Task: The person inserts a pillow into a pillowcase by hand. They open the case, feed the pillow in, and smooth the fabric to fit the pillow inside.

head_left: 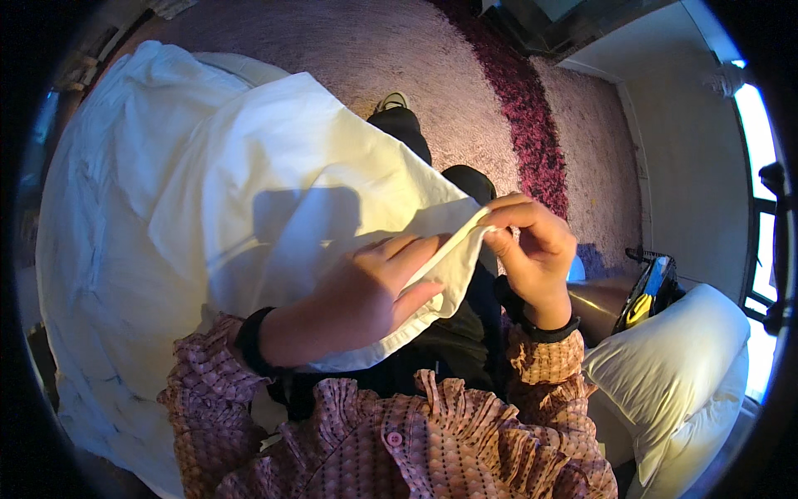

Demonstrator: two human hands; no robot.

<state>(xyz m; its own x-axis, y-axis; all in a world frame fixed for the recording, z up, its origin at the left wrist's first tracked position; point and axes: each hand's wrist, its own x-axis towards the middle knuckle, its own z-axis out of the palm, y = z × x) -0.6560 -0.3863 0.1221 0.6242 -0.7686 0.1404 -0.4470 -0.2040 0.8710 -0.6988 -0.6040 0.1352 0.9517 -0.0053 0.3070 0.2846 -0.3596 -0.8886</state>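
Note:
A large white fabric cover (187,181), like a bed sheet or duvet cover, drapes over my lap and spreads off to the left. My right hand (530,243) pinches its corner between thumb and fingers, above my right knee. Close by, my left hand (386,280) holds the hemmed edge, with the thumb on the near side and some fingers hidden by the fabric. Between the two hands runs a short folded strip of the hem (458,249). Black bands circle both of my wrists.
A white pillow (673,368) lies at my right. Beside it stands a black basket (648,293) with a yellow and a blue item. My dark-trousered legs reach over a pale carpet (436,56) with a dark red stripe (530,125). A wall and bright window (757,125) bound the right side.

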